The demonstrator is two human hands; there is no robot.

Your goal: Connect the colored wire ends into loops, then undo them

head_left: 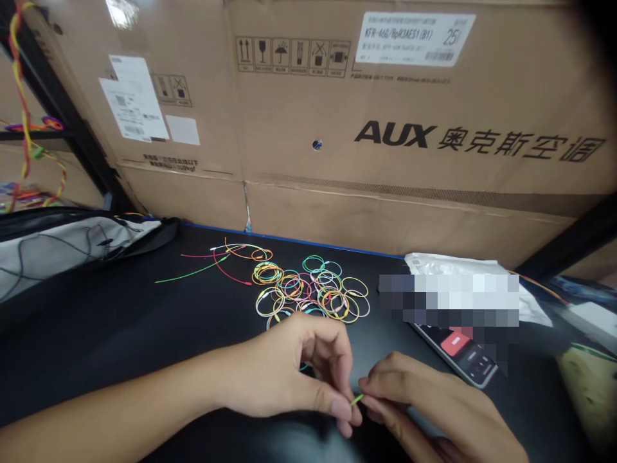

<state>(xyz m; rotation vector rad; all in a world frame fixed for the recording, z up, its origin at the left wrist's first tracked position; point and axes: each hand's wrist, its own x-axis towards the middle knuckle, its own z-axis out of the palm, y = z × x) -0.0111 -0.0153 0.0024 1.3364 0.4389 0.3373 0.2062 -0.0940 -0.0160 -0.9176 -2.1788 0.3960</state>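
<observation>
Low in the middle, my left hand [299, 379] is closed, with thumb and fingertips pinching a yellow-green wire cable [357, 400]. My right hand [424, 405] pinches close to the same piece from the right, its fingertips nearly meeting the left ones. Only a short stretch of the cable shows; the rest is covered by my fingers. Just beyond my left hand lies a pile of coloured wire cable loops [332, 302], closed into rings with small clasps. A bit of a teal loop shows behind my left fingers.
Left of the pile lie straight, unclosed cables, including a green one [193, 270] and a red one [226, 270]. A phone [475, 366] and a white plastic package [453, 267] are at the right. A large cardboard box [289, 116] stands behind the black table [120, 341].
</observation>
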